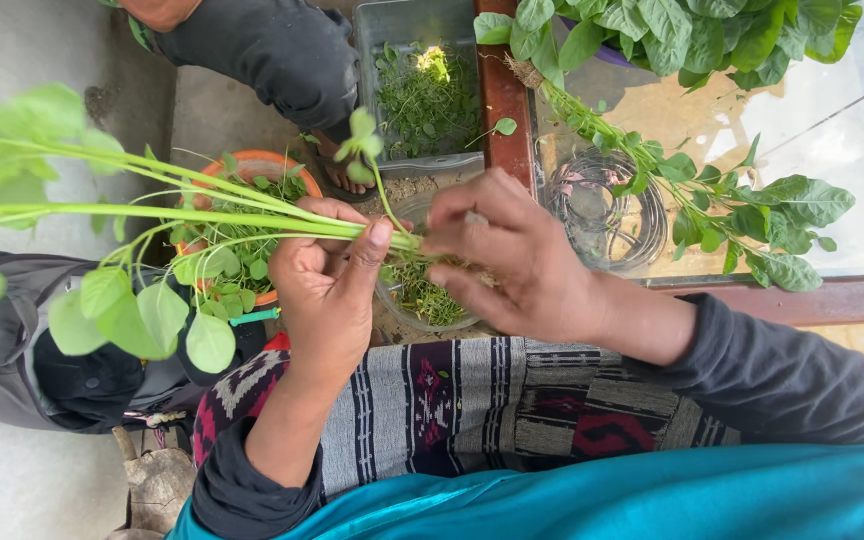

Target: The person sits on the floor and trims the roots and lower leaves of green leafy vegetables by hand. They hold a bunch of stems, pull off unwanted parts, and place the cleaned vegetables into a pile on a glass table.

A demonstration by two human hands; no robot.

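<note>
The left hand (327, 285) is clenched around a bunch of leafy green stems (152, 205) that runs from mid-frame out to the upper left, thumb pressed along the stalks. The right hand (517, 255) pinches the root end of the same bunch at centre frame, directly over a clear bowl (392, 300) of green trimmings. An orange bowl (262, 162) of picked leaves sits just beside it, left of centre. To do this well, I judge the left hand should keep the stalks bunched tight and level while the right works close to its fingertips, so scraps fall into the clear bowl.
</note>
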